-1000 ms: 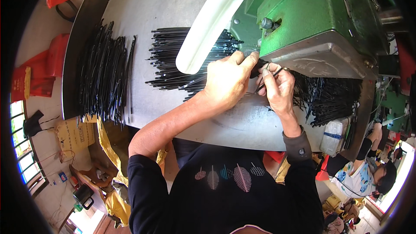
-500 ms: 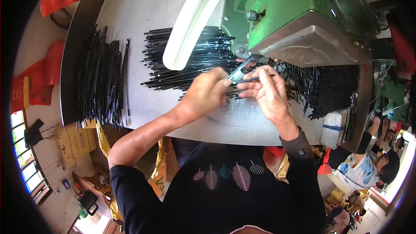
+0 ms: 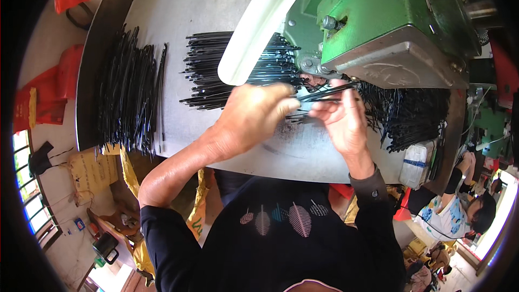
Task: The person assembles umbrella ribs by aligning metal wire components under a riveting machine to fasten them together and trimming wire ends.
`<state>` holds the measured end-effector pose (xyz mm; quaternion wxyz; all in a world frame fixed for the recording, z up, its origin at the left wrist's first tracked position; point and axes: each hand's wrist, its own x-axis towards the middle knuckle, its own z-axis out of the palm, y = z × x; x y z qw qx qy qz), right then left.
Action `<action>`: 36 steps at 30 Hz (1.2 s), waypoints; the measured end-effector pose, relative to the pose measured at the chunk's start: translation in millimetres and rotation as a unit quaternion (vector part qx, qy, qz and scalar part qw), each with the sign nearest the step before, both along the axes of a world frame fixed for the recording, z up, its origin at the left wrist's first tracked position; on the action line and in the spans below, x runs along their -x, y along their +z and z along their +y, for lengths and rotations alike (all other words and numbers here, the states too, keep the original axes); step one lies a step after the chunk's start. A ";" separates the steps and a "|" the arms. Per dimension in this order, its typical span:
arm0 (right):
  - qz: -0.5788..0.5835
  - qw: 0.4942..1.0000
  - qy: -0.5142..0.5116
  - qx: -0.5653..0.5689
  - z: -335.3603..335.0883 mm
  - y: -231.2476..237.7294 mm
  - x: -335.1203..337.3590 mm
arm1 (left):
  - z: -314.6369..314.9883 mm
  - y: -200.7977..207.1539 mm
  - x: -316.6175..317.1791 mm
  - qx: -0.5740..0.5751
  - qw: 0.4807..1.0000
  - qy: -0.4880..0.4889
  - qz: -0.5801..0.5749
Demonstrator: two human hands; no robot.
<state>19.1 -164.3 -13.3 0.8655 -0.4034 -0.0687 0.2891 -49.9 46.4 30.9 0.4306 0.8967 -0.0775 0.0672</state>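
My left hand (image 3: 257,111) is closed, its thumb and fingers pinching a few thin black metal-looking strips (image 3: 319,95) that point right toward the green machine. Just right of it, my right hand (image 3: 346,121) is partly blurred, with its fingers stretched and apart around the strips' far ends. Behind my left hand lies a layer of black strips (image 3: 208,70), placed crosswise on the metal table (image 3: 227,159). The green machine (image 3: 373,16) stands above and beyond my right hand, and its working point is partly hidden.
A white curved handle (image 3: 254,32) juts over the strips. Another bundle of black strips (image 3: 127,92) lies along the left raised edge. A tangled heap (image 3: 416,111) sits right, beside a taped pale block (image 3: 416,159). A person (image 3: 454,213) sits farther right.
My right fingers have spread from their pinch near the strip. The strips between my hands have swung to a flatter angle. The whole view has shifted slightly.
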 end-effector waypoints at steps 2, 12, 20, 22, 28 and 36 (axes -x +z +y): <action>0.005 0.998 -0.050 -0.025 -14.1 -3.4 -12.8 | 8.9 -3.2 -5.8 0.371 0.896 0.136 0.202; -0.027 0.994 -0.096 -0.053 -13.0 -8.1 -33.9 | -29.7 -19.0 -46.7 0.747 0.628 0.157 0.151; -0.088 0.991 -0.097 -0.027 -14.6 -12.0 -30.1 | -34.1 -23.0 -48.0 0.731 0.643 0.173 0.148; -0.079 0.992 -0.098 -0.023 -12.5 -11.1 -30.4 | -31.7 -25.7 -48.0 0.730 0.647 0.168 0.145; -0.067 0.992 -0.106 -0.008 -15.4 -4.4 -29.8 | -35.2 -28.0 -46.9 0.731 0.658 0.137 0.116; -0.045 0.994 -0.096 -0.029 -16.4 -14.7 -30.0 | -40.2 -31.8 -46.4 0.721 0.658 0.183 0.116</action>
